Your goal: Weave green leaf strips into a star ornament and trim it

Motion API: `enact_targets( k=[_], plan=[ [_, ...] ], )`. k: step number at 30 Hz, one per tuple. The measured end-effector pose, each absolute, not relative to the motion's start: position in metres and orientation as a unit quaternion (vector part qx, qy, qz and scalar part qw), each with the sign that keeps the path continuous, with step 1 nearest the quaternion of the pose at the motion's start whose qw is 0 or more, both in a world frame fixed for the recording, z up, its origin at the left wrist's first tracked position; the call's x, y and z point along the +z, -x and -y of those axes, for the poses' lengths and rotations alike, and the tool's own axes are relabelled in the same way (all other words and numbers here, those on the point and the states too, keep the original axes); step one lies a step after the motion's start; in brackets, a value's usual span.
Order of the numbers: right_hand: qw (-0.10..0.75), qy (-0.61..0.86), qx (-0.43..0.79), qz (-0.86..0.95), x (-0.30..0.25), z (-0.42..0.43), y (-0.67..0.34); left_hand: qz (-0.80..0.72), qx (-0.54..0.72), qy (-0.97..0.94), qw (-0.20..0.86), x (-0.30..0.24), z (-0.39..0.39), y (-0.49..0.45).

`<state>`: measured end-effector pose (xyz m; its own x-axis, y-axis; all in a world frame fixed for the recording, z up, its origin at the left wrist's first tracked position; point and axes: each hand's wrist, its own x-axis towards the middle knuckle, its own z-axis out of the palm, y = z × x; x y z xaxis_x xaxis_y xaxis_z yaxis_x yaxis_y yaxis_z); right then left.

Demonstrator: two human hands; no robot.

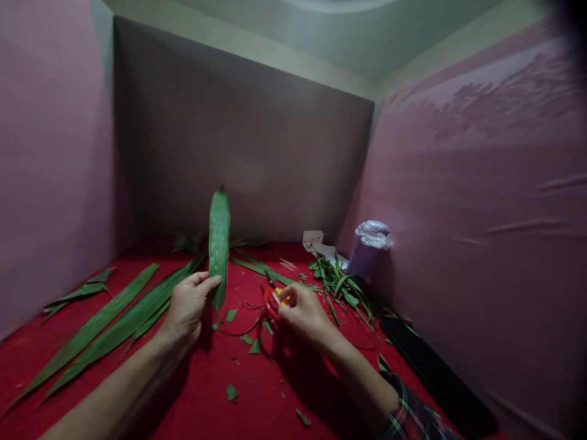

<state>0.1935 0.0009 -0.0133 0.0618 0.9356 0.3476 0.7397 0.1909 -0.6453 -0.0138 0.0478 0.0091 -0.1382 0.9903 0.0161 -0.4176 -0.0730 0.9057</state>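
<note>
My left hand (pixel 189 304) pinches the lower end of a long green leaf (pixel 219 235) and holds it upright above the red cloth (pixel 257 391). My right hand (pixel 303 313) is closed round a pair of red-handled scissors (pixel 271 300), just right of the leaf's base. Small cut leaf bits (pixel 232 392) lie scattered under and between both hands.
Several long leaves (pixel 114 321) lie flat on the left. A heap of narrow leaf trimmings (pixel 342 287) sits at the right, beside a purple bin with a plastic liner (pixel 368 247) and some paper scraps (pixel 316 241). A black strip (pixel 426 360) runs along the right wall. Pink and grey panels enclose the space.
</note>
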Motion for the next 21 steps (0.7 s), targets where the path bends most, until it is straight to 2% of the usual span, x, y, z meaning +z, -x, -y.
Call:
enact_targets(
  k=[5,10,16,21],
  plan=[
    [0.428,0.597,0.137,0.664,-0.011,-0.006,-0.198,-0.402,0.651,-0.348,0.542,0.008,-0.052,0.017],
    [0.349,0.542,0.163,0.747,-0.02,0.015,-0.171,-0.402,0.658,-0.333,0.542,0.009,-0.053,0.016],
    [0.303,0.596,0.031,0.743,-0.013,0.004,-0.189,-0.4,0.644,-0.354,0.548,0.005,-0.051,0.012],
    [0.196,0.598,-0.016,0.777,-0.019,-0.007,-0.203,-0.416,0.599,-0.388,0.563,-0.001,-0.047,0.008]
  ],
)
